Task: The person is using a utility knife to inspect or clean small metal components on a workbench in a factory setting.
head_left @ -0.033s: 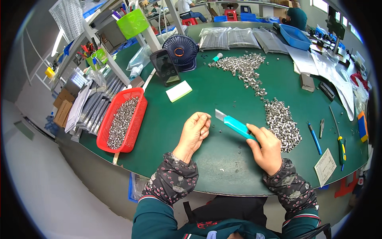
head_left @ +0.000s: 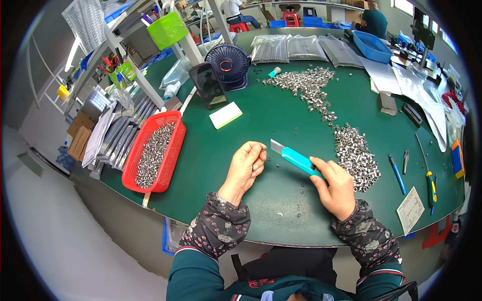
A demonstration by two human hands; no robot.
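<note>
My left hand point(head_left: 246, 163) is closed in a pinch, with a small metal piece point(head_left: 262, 149) at its fingertips; the fingers hide most of it. In my right hand point(head_left: 334, 188) is a utility knife point(head_left: 300, 160) with a turquoise handle. Its bare blade point(head_left: 276, 146) points at the left fingertips, a small gap away from them. Beside the right hand lies a heap of small silver metal rings point(head_left: 355, 158). Farther back spreads a second pile of similar metal parts point(head_left: 307, 88).
A red plastic basket point(head_left: 179, 145) of metal parts stands at the left. Behind are a phone point(head_left: 208, 85), a fan point(head_left: 227, 65) and a white-green pad point(head_left: 226, 115). A blue pen point(head_left: 396, 173), a screwdriver point(head_left: 431, 188) and a paper slip point(head_left: 410, 210) lie at the right.
The utility knife has shifted very slightly to the left, toward my left fingertips. My left hand stays in place.
</note>
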